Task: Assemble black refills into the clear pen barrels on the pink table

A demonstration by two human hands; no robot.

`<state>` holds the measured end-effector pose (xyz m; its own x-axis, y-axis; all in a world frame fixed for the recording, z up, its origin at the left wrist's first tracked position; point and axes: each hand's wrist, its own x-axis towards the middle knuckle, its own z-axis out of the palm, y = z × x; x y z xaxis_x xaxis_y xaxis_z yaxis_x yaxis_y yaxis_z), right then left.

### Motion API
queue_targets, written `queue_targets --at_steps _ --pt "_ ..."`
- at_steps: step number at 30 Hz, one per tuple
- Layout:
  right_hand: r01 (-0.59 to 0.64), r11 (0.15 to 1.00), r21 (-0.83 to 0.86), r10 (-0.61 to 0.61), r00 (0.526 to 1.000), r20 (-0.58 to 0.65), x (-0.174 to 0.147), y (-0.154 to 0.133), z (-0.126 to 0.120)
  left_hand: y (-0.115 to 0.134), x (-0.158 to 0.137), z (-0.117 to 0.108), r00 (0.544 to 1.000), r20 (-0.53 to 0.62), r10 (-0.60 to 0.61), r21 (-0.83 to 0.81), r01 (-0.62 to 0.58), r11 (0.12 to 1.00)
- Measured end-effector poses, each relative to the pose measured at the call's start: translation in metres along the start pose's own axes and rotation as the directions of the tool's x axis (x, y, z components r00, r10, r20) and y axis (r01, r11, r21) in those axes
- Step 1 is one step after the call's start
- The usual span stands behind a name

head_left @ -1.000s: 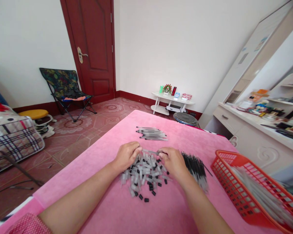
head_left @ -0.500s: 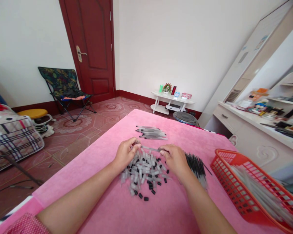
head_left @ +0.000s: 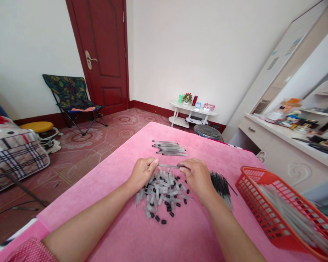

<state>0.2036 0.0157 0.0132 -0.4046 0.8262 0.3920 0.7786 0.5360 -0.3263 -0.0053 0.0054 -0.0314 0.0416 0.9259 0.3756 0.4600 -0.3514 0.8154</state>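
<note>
Between my two hands a slim grey pen [head_left: 168, 166] is held level, one end in each. My left hand [head_left: 143, 171] pinches its left end with thumb and fingers. At the dark right end, my right hand [head_left: 195, 174] is closed with the thumb along the pen. Just below lies a loose heap of clear pen caps [head_left: 160, 191], with small black plugs [head_left: 164, 221] among them and in front. Beyond my hands, several assembled pens [head_left: 171, 148] lie in a row. Dark refills [head_left: 221, 187] are bunched right of my right wrist.
A pink cloth [head_left: 120, 233] covers the table. At the right edge stands a red plastic basket [head_left: 265, 214] with long clear tubes [head_left: 292, 214] in it. Farther off are a folding chair [head_left: 71, 96], a low white stand [head_left: 192, 108] and a white dresser [head_left: 278, 145].
My right hand has turned slightly, its knuckles a little higher, and the left fingers have folded in closer. The pen stays between them; the heap and row look unchanged.
</note>
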Motion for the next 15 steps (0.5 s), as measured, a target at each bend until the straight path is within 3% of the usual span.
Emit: queue_targets --at_steps 4,7,9,12,15 --pt "0.062 0.992 -0.111 -0.066 0.997 -0.032 0.001 -0.005 -0.009 0.002 -0.001 0.009 0.976 0.112 -0.188 -0.312 0.214 0.926" --pt "0.072 0.989 -0.127 -0.080 0.995 -0.055 0.000 -0.004 -0.011 0.003 0.000 0.010 0.963 0.147 -0.226 -0.382 0.266 0.885" --pt "0.055 0.992 -0.113 -0.062 0.997 -0.051 0.000 -0.001 -0.009 0.005 0.001 0.007 0.982 0.061 -0.179 -0.297 0.189 0.936" --pt "0.033 0.996 -0.083 -0.035 0.999 -0.031 -0.001 0.004 -0.007 0.007 0.002 0.001 0.998 -0.057 0.001 -0.099 -0.007 0.995" --pt "0.034 0.997 -0.067 -0.036 0.999 -0.019 0.000 0.006 -0.005 0.007 0.001 -0.002 0.993 -0.055 0.101 0.017 -0.100 0.995"
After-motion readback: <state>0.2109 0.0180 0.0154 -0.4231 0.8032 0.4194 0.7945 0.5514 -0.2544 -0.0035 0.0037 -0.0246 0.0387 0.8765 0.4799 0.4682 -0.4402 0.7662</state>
